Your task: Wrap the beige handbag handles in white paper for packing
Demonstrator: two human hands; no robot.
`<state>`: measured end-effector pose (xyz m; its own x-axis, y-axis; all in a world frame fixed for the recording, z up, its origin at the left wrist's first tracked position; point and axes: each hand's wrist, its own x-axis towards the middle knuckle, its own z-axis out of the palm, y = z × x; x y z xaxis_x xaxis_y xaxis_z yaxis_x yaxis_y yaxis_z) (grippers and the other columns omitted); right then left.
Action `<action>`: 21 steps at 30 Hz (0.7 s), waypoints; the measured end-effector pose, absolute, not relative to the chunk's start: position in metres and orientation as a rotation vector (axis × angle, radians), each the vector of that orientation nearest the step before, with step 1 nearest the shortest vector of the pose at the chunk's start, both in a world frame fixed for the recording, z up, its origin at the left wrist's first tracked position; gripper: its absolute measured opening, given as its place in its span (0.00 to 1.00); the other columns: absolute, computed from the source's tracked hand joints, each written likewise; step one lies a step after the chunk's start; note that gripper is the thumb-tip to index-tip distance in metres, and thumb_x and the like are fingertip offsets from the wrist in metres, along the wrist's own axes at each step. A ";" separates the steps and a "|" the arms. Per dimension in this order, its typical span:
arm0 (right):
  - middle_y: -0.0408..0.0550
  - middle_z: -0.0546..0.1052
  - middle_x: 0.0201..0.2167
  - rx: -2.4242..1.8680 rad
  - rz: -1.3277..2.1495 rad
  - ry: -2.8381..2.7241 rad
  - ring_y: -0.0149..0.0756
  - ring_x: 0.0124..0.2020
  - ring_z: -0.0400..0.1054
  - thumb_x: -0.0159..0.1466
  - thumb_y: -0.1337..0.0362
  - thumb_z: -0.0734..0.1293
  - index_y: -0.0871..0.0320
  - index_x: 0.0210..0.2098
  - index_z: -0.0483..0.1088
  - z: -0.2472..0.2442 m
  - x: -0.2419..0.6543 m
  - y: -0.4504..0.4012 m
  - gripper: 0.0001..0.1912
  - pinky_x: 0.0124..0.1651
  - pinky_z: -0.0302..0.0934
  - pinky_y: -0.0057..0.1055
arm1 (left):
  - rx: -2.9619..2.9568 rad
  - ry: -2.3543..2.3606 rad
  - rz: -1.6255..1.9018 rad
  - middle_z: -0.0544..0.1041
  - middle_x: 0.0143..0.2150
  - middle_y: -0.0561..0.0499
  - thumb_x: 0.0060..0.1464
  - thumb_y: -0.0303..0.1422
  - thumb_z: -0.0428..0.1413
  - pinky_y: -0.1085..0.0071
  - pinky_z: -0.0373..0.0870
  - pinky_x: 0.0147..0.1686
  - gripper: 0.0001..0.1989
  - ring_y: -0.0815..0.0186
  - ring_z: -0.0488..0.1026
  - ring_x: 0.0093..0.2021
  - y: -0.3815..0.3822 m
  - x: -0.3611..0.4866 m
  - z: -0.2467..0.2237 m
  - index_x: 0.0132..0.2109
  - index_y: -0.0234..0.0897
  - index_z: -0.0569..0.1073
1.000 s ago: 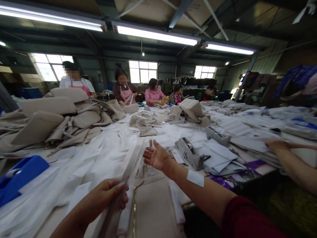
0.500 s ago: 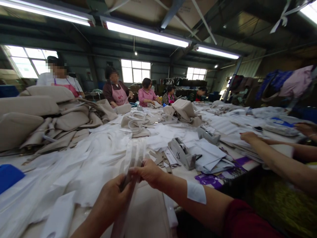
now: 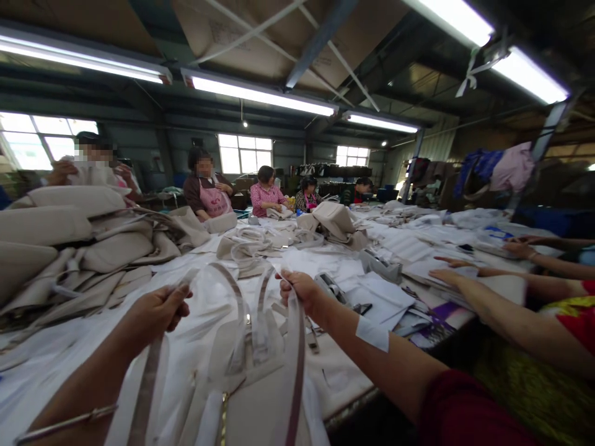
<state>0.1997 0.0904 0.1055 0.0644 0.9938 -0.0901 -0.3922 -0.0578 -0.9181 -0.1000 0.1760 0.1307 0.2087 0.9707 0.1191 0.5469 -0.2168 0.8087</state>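
Note:
A beige handbag (image 3: pixel 260 396) with a gold-toned zipper (image 3: pixel 224 412) lies in front of me at the table's near edge. Its handles are covered in translucent white wrapping. My left hand (image 3: pixel 155 310) is closed on one wrapped handle (image 3: pixel 147 384), left of the bag. Well apart from it, my right hand (image 3: pixel 302 292) grips another wrapped handle (image 3: pixel 296 359), whose strap curves down to the bag's right side. Between my hands, more wrapped strap loops (image 3: pixel 237 297) stand up. A white patch (image 3: pixel 372 334) is on my right forearm.
Stacked beige bags (image 3: pixel 121 248) fill the left side. Grey tape dispensers (image 3: pixel 381 267) and white sheets (image 3: pixel 381 297) sit right of my right hand. Co-workers' hands (image 3: pixel 453 272) work on flat pieces at the right. Several people stand across the table.
My hands were close together on a wrapped strap; now they are spread apart, each on a handle, and the bag shows between them. The view has shifted right and up.

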 end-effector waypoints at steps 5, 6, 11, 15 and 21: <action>0.33 0.62 0.12 -1.053 1.277 -0.838 0.23 0.11 0.51 0.61 0.55 0.66 0.59 0.31 0.64 0.098 0.201 0.105 0.13 0.16 0.45 0.23 | 2.280 1.720 1.063 0.75 0.49 0.33 0.53 0.41 0.52 0.55 0.65 0.51 0.22 0.45 0.70 0.52 0.159 -0.079 0.129 0.48 0.28 0.72; 0.33 0.62 0.12 -1.056 1.262 -0.844 0.23 0.11 0.52 0.61 0.56 0.66 0.59 0.31 0.64 0.095 0.197 0.107 0.13 0.16 0.45 0.23 | 2.262 1.617 0.978 0.78 0.45 0.39 0.56 0.44 0.50 0.60 0.68 0.48 0.21 0.51 0.74 0.47 0.143 -0.069 0.123 0.46 0.32 0.74; 0.35 0.65 0.12 -1.039 1.174 -0.839 0.23 0.12 0.54 0.62 0.59 0.66 0.59 0.30 0.64 0.090 0.172 0.117 0.10 0.16 0.46 0.22 | 1.680 0.757 0.446 0.80 0.43 0.42 0.56 0.52 0.51 0.64 0.71 0.42 0.26 0.54 0.75 0.44 0.058 -0.015 0.084 0.44 0.33 0.76; 0.37 0.68 0.15 -0.977 1.153 -0.835 0.24 0.14 0.59 0.63 0.62 0.67 0.59 0.31 0.65 0.093 0.161 0.116 0.08 0.19 0.54 0.21 | 1.578 0.807 0.465 0.80 0.34 0.43 0.56 0.49 0.52 0.64 0.72 0.40 0.22 0.57 0.76 0.36 0.030 0.002 0.059 0.33 0.33 0.76; 0.48 0.78 0.23 -0.893 1.437 -1.007 0.34 0.22 0.73 0.61 0.64 0.69 0.64 0.33 0.70 0.091 0.146 0.091 0.08 0.26 0.67 0.30 | 1.267 0.856 0.662 0.80 0.31 0.42 0.53 0.44 0.58 0.63 0.75 0.39 0.18 0.61 0.78 0.31 0.040 -0.004 0.066 0.33 0.30 0.74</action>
<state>0.1457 0.0905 0.0910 -0.1021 0.9947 0.0116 -0.3510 -0.0251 -0.9360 -0.0044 0.0395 0.0664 0.5379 0.8235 -0.1804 0.0318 0.1940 0.9805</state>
